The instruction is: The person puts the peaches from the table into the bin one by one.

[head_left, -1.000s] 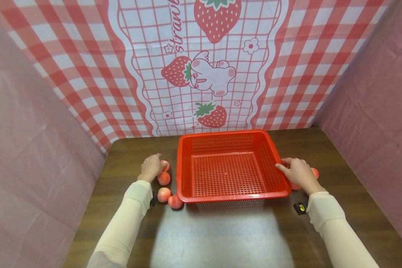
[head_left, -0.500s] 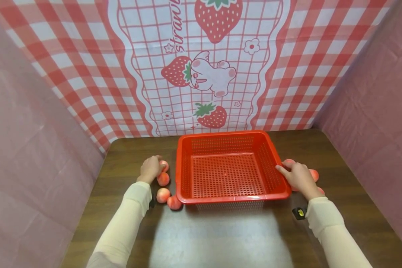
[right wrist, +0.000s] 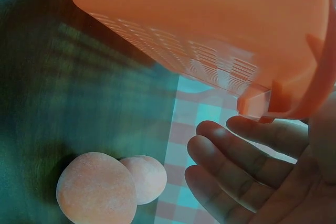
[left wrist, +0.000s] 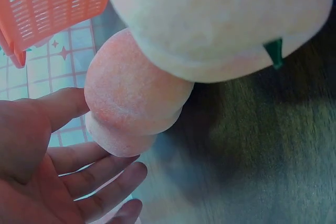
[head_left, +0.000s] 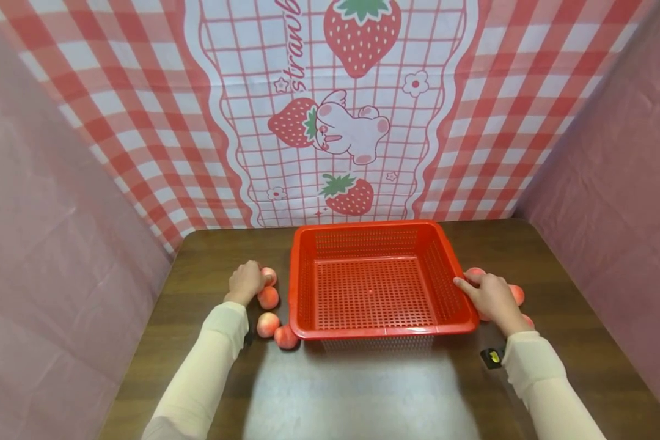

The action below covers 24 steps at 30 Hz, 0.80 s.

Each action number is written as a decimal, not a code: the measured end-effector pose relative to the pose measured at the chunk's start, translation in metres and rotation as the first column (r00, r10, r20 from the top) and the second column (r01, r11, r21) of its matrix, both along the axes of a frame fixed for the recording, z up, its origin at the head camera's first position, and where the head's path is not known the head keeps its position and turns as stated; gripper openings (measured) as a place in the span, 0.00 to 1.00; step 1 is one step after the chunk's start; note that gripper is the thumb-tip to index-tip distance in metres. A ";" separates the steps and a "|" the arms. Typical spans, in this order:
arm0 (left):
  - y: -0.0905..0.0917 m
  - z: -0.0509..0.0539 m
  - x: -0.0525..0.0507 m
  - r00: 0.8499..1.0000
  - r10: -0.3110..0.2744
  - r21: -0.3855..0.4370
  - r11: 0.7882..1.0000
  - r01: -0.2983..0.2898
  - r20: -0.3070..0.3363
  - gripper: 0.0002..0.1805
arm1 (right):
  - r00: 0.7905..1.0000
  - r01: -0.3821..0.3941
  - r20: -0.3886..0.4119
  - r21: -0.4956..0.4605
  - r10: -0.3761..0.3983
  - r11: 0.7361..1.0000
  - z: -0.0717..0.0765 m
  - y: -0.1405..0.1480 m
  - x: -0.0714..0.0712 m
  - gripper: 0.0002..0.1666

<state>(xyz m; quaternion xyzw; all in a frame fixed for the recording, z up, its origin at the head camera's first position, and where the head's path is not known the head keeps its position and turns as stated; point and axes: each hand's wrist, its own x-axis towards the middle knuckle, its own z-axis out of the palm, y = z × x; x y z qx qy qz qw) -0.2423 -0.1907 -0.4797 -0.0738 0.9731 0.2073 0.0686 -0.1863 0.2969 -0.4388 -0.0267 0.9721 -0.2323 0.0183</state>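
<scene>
The red rectangular perforated plastic basket [head_left: 374, 333] stands upright on the brown wood-grain table [head_left: 214, 247], between the two hands. The right hand [head_left: 494, 296] is clamped on the basket's right rim: the thumb lies over the rim, and the other fingers extend beneath it on the outer side. The left hand [head_left: 245, 283] is at the farthest round pink-and-cream peach [head_left: 269, 277] left of the basket, with thumb and fingers apart about it; whether they grip or only touch it cannot be told. Three similar peaches [head_left: 268, 297] lie nearer the person on this side, the last near the basket's near left corner. Further peaches [head_left: 516, 294] lie about the right hand, partly hidden by it. A red-and-white checked cloth with a strawberry print [head_left: 159, 122] hangs behind the table.
</scene>
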 end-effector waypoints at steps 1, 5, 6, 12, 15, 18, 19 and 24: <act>0.000 0.000 0.000 1.000 0.000 -0.006 1.000 0.000 -0.001 0.17 | 1.000 0.003 0.002 -0.001 -0.003 1.000 0.000 0.000 0.001 0.29; -0.001 0.001 0.001 1.000 0.000 -0.014 1.000 0.000 -0.004 0.19 | 1.000 -0.002 -0.027 0.009 0.002 1.000 -0.003 0.001 0.001 0.30; -0.001 0.001 0.001 1.000 0.001 -0.013 1.000 -0.001 -0.003 0.19 | 0.999 -0.002 -0.032 0.010 0.002 1.000 -0.003 0.001 0.001 0.29; -0.003 0.002 0.002 1.000 0.004 -0.004 1.000 -0.004 0.009 0.19 | 0.998 -0.004 -0.070 0.013 0.005 1.000 -0.004 0.001 0.001 0.26; -0.003 0.004 0.002 1.000 0.021 0.008 1.000 -0.021 0.010 0.20 | 0.997 -0.007 -0.071 0.013 0.008 1.000 -0.004 0.001 0.001 0.26; -0.004 0.005 0.003 0.999 0.035 0.016 0.999 -0.035 -0.006 0.19 | 0.998 -0.006 -0.069 0.010 0.007 1.000 -0.005 0.001 0.002 0.26; -0.004 0.006 0.003 0.999 0.040 0.019 0.999 -0.040 -0.011 0.19 | 0.998 -0.003 -0.065 0.008 0.004 1.000 -0.006 0.001 0.002 0.26; -0.004 0.012 0.002 0.996 0.064 0.021 0.998 -0.063 -0.057 0.20 | 0.998 0.005 -0.058 0.005 -0.004 1.000 -0.005 0.001 0.001 0.28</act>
